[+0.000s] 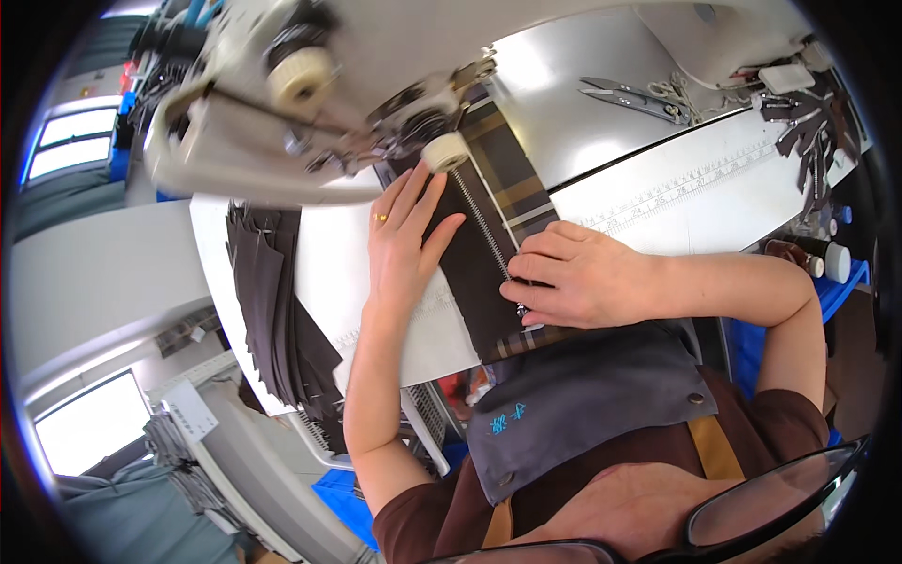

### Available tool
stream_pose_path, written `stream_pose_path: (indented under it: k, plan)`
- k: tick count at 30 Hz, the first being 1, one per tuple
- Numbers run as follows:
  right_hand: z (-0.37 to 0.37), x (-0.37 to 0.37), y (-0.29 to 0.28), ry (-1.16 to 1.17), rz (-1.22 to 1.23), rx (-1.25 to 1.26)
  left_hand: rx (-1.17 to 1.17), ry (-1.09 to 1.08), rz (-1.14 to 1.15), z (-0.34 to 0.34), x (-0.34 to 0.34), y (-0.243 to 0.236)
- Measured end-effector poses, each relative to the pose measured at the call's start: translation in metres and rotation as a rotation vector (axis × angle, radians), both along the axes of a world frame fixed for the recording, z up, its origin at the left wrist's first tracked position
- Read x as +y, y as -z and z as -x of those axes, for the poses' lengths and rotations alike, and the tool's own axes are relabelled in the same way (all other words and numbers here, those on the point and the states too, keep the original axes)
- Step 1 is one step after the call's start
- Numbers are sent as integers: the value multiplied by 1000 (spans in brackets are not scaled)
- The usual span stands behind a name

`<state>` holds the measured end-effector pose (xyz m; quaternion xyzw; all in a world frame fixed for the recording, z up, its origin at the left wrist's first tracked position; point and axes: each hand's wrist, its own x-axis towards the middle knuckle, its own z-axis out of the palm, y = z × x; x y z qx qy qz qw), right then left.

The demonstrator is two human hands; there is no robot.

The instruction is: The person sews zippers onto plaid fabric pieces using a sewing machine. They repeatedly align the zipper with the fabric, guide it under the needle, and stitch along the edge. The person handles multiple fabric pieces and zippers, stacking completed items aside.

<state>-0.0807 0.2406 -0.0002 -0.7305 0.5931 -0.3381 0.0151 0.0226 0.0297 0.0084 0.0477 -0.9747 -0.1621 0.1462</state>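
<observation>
A dark brown fabric piece [451,268] lies under the sewing machine head [282,113], with a metal-toothed zipper [481,214] running along it. Beside the zipper is a brown plaid fabric [512,160]. My left hand [406,230] rests on the dark fabric close to the needle area, fingers stretched out and a ring on one of them. My right hand [583,277] has its fingers bent and closed on the zipper near its lower end. The fingertips partly cover the spot where the slider seems to be. The machine head hides the needle.
Dark fabric strips [268,301] hang over the left table edge. Scissors [639,99] lie on the metal plate at the back right. A ruler scale [667,193] marks the white table. More dark pieces [810,132] and small bottles [832,258] sit at the far right.
</observation>
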Motion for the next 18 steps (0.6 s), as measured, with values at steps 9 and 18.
stream_pose_path:
  k: [9, 18]
  plan:
    - [-7, 6, 9, 65, 77, 77, -35, 4, -21, 2, 3, -4]
    - [-4, 8, 6, 24, 19, 44, -18, -6, -42, 2, 5, -3]
